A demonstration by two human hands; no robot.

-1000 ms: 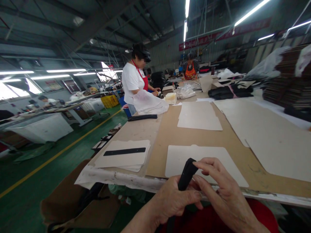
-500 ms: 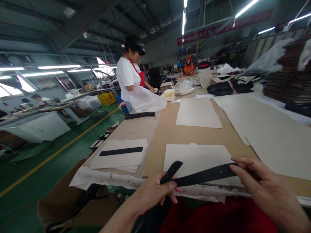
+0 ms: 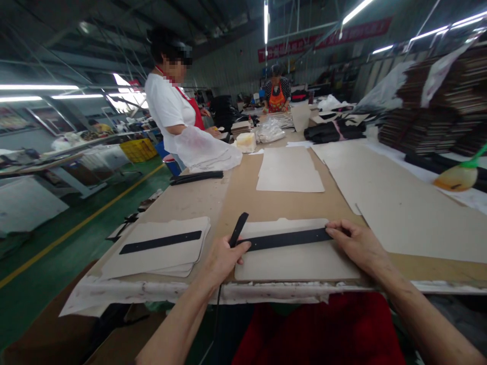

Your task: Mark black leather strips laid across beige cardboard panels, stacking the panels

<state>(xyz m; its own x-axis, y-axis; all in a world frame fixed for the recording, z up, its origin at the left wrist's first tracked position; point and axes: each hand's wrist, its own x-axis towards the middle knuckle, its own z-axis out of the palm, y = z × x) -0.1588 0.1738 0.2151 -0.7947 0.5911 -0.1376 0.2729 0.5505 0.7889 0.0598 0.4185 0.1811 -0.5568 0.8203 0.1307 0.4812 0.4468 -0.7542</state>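
A black strip lies across a pale board near the table's front edge. My right hand presses the strip's right end down with its fingers together. My left hand pinches the strip's left end, and a second black strip sticks up out of the same hand. To the left, another black strip rests on a stack of pale boards.
A person in a white shirt and red apron stands at the table's left side. Further black strips lie by a white cloth heap. Pale sheets cover the cardboard-topped table. Dark stacks fill the right.
My hands have pulled one black strip out straight and lowered it flat onto the pale board. The view has tipped downward and closer to the table.
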